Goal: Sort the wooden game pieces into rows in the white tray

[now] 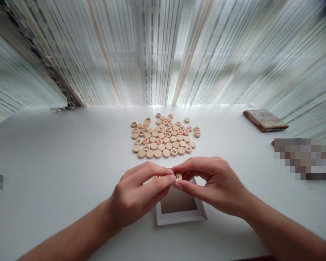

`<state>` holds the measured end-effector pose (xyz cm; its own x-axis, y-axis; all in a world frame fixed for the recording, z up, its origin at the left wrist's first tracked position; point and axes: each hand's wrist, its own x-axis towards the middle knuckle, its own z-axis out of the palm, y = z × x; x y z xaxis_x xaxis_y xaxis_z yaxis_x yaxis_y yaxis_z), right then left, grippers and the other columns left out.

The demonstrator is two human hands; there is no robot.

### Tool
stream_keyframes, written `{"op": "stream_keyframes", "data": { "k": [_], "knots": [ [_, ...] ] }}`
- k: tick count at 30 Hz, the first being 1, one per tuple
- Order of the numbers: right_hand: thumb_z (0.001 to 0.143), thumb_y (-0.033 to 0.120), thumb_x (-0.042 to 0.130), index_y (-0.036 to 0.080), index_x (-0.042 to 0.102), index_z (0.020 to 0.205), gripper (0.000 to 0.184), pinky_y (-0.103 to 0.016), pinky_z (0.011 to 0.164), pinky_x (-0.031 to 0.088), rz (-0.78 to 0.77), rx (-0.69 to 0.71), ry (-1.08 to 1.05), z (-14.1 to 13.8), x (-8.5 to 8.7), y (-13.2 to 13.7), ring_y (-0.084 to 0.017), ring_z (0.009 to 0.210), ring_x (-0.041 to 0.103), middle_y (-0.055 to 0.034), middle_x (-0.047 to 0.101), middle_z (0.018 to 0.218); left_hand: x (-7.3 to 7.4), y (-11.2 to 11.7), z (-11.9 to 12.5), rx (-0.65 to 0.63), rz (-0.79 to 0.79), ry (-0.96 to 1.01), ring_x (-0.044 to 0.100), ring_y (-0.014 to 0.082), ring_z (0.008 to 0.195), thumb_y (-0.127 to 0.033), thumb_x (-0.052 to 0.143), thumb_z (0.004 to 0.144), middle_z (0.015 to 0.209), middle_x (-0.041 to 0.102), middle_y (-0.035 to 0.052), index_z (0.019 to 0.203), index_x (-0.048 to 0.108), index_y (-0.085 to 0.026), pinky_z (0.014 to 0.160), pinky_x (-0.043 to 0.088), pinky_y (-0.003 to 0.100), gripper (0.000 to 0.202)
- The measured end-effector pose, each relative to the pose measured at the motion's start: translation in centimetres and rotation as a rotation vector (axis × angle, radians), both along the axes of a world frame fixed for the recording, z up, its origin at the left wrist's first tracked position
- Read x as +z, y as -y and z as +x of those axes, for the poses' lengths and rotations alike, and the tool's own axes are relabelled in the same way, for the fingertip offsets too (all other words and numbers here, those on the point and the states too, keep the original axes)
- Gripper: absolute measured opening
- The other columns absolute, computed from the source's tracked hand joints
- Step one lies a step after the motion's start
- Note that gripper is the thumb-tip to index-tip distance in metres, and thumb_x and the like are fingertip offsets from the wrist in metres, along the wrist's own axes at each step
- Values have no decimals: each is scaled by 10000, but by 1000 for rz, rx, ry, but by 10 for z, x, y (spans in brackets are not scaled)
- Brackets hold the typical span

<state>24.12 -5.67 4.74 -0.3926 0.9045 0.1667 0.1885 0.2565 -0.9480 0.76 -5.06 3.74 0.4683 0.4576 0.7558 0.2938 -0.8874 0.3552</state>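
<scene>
A round wooden Chinese chess piece (177,176) with a black character is held above the open box, between the fingers of both hands. My left hand (142,188) reaches in from the left, its thumb and fingertips closed at the piece's left side. From the right, my right hand (209,177) pinches the same piece between thumb and forefinger. Red marks of another chess piece (158,176) show between my left fingers; whether it is held or lies in the box I cannot tell. Below my hands stands a shallow white-rimmed box (180,217) with a brown inside, its far end partly hidden.
Many chess pieces (166,139) lie flat in a close cluster beyond my hands, some blank side up, others showing red or black characters. A brown-edged flat box (265,120) rests at the back right. A blurred-out item (306,157) is nearer. Striped curtains (163,54) hang behind the white table (70,163).
</scene>
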Motion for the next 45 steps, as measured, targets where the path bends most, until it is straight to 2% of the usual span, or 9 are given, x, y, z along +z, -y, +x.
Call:
{"op": "stream_keyframes", "data": {
  "k": [4, 7, 11, 15, 20, 28, 45],
  "knots": [
    [883, 283, 836, 163, 836, 1018, 181, -281, 697, 630, -46, 49, 45, 1, 6, -2, -184, 742, 745, -79, 829, 894, 1, 0, -1, -37, 79, -95, 793, 231, 975, -56, 717, 951, 1035, 810, 131, 1102, 753, -136, 848, 662, 308, 175],
    [877, 281, 820, 164, 815, 979, 154, -289, 699, 625, -44, 68, 91, 4, 9, -4, -181, 728, 728, -66, 805, 854, 0, -2, 1, -24, 74, -103, 793, 232, 960, -66, 685, 965, 1033, 813, 120, 1115, 744, -161, 825, 662, 322, 187],
    [862, 232, 803, 185, 784, 958, 109, -299, 705, 606, 35, 39, 212, 19, 14, -10, -182, 737, 696, -47, 774, 841, -4, -5, 4, 57, 22, -28, 775, 192, 865, -69, 718, 933, 971, 812, 82, 1102, 740, -194, 793, 643, 291, 212],
    [874, 279, 805, 211, 766, 929, 95, -293, 677, 560, 153, -15, 414, 36, 18, -20, -173, 722, 654, -27, 748, 820, -6, -9, 4, 121, -11, 8, 761, 181, 831, -63, 723, 916, 943, 805, 70, 1064, 743, -187, 775, 629, 275, 195],
    [860, 212, 784, 220, 772, 927, 69, -293, 695, 502, 219, 82, 601, 36, 20, -23, -164, 749, 612, -19, 697, 851, -7, -11, 2, 126, -41, 12, 758, 177, 832, -47, 709, 913, 941, 800, 69, 1056, 753, -173, 781, 620, 270, 196],
    [868, 141, 765, 203, 782, 947, 101, -300, 772, 478, 218, 110, 684, 29, 13, -19, -175, 834, 626, -40, 662, 952, -7, -11, 3, 116, -46, 10, 750, 176, 842, -27, 697, 911, 947, 792, 73, 1043, 749, -165, 787, 614, 266, 198],
    [822, 92, 776, 183, 739, 859, 105, -266, 694, 462, 219, 98, 721, 26, 4, -20, -148, 728, 617, -5, 698, 836, -10, -10, 3, 95, -68, -15, 730, 169, 866, -6, 700, 917, 961, 780, 72, 1048, 746, -145, 811, 601, 278, 197]
  ]
}}
